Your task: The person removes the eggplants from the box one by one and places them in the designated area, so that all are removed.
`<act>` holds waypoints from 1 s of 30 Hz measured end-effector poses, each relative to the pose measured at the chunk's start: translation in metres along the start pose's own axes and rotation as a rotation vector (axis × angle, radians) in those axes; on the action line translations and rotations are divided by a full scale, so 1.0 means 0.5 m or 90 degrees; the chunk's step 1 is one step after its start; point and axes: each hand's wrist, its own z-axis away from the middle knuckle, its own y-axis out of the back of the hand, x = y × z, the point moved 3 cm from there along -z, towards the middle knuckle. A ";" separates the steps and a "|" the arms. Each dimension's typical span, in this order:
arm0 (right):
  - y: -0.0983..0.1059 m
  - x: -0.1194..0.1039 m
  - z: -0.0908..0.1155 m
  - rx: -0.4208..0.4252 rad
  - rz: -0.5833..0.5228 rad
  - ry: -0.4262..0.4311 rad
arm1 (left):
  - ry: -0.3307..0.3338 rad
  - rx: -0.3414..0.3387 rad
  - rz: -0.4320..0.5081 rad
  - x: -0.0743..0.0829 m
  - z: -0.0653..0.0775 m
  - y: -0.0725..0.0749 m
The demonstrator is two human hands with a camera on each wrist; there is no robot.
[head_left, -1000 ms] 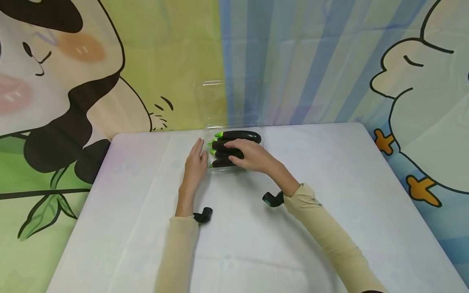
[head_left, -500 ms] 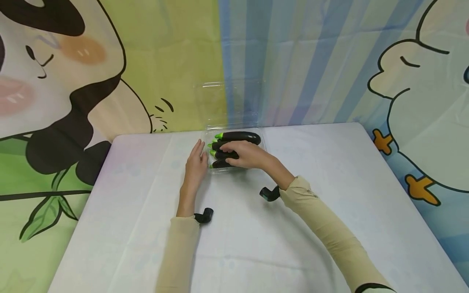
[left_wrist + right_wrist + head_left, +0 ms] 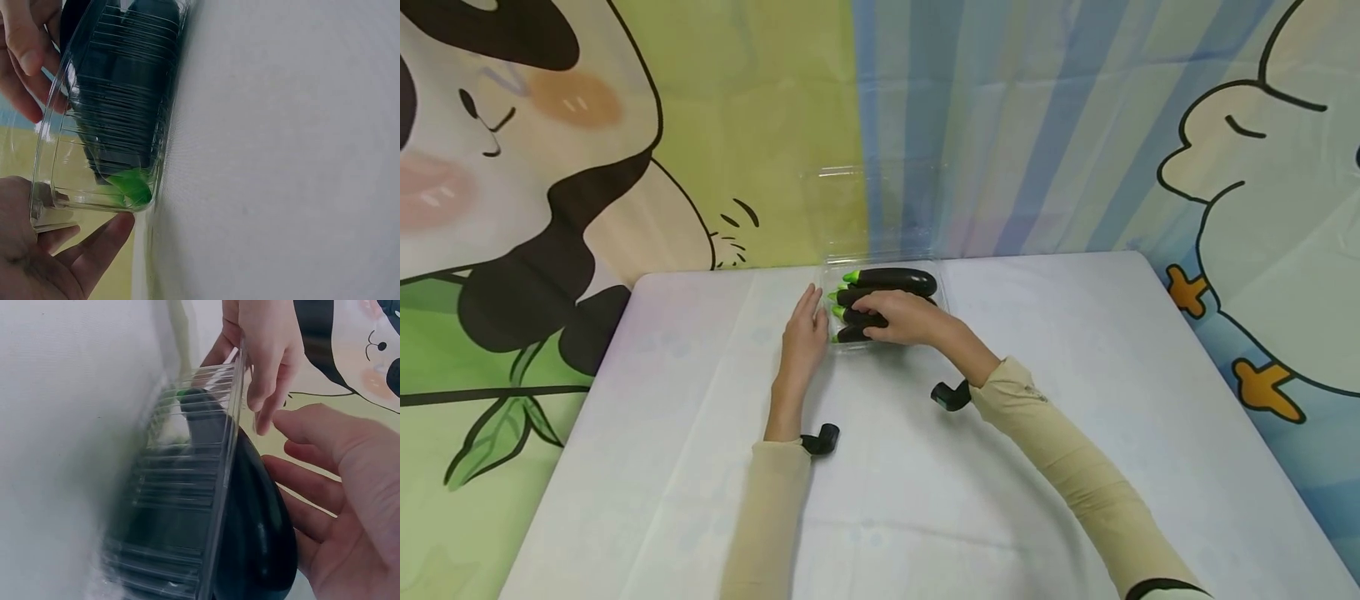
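Note:
Several dark eggplants (image 3: 895, 280) with bright green stem ends lie side by side in a clear plastic clamshell box (image 3: 850, 348) at the table's far edge. My left hand (image 3: 803, 340) rests along the box's left end, its fingers extended; in the left wrist view a fingertip (image 3: 119, 225) touches the clear corner. My right hand (image 3: 904, 317) is over the nearer eggplants, thumb apart from the fingers. In the right wrist view its fingers (image 3: 306, 481) touch an eggplant (image 3: 259, 531) that bulges above the box rim, while the thumb extends away from it.
The box's transparent lid (image 3: 880, 212) stands raised against the cartoon-printed curtain (image 3: 775, 125) behind the table. A white cloth covers the table (image 3: 865, 500). A small black camera sits at each wrist, the left one (image 3: 823, 440) close over the cloth.
My right hand has shifted slightly left along the eggplants, and its forearm has followed. My left hand stays at the box's left end. The eggplants look unmoved.

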 end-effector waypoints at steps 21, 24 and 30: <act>-0.024 -0.005 -0.003 -0.004 0.183 0.015 | 0.009 0.001 -0.007 -0.001 0.006 -0.004; -0.028 -0.007 -0.005 0.003 0.220 0.027 | 0.005 0.001 -0.006 0.001 0.005 -0.004; -0.032 -0.008 -0.005 0.017 0.241 0.048 | 0.003 0.005 -0.007 0.002 0.004 -0.005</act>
